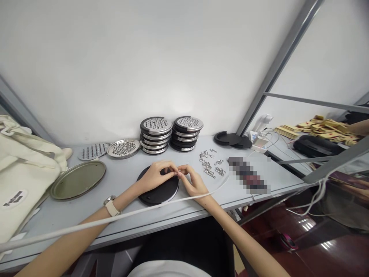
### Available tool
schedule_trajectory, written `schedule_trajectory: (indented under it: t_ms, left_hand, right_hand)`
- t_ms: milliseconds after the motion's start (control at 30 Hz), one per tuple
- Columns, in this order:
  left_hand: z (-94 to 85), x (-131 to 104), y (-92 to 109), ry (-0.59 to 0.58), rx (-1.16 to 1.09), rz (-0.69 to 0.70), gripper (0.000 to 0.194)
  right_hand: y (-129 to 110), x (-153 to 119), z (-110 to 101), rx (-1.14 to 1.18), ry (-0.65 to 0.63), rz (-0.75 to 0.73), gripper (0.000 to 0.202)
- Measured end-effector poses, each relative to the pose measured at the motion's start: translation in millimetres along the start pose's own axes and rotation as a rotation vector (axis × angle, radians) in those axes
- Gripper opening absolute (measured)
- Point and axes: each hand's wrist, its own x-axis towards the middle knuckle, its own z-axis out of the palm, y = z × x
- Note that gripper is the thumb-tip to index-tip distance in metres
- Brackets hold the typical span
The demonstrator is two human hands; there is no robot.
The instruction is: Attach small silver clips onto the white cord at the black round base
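Note:
My left hand (159, 175) and my right hand (193, 182) meet with pinched fingertips above the right edge of a round black disc (155, 194) lying on the table. Whatever is between the fingertips is too small to make out. Just right of my right hand lie several small metal clips or rings (206, 165) in loose clusters. Behind my hands stand two stacks of round graters with black rims, a left stack (156, 134) and a right stack (187, 132).
At left lie a round grater plate (93, 151), a rimmed grater plate (123, 148), an olive round tray (79, 180) and a cream bag (23, 177). Black discs (229, 138) sit back right. A white cable (127, 212) crosses before my forearms. A person's hand shows far right.

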Motion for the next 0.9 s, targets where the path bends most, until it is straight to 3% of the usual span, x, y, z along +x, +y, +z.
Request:
schedule_trajectory:
  t_ms: [267, 400, 533, 900]
  left_hand:
    - [4.1, 3, -6, 0.03, 0.06, 0.03, 0.013]
    - [5.6, 1, -3, 0.012, 0.127, 0.056, 0.028]
    - [6.5, -1, 0, -0.034, 0.225, 0.095, 0.041]
    - [6.8, -2, 2, -0.077, 0.312, 0.144, 0.029]
  right_hand:
    - [15, 4, -2, 0.076, 0.04, 0.147, 0.022]
    - [16, 2, -2, 0.008, 0.098, 0.15, 0.019]
    - [13, 1, 0, -0.031, 0.011, 0.124, 0.018]
    - [15, 0, 2, -0.015, -0.08, 0.106, 0.025]
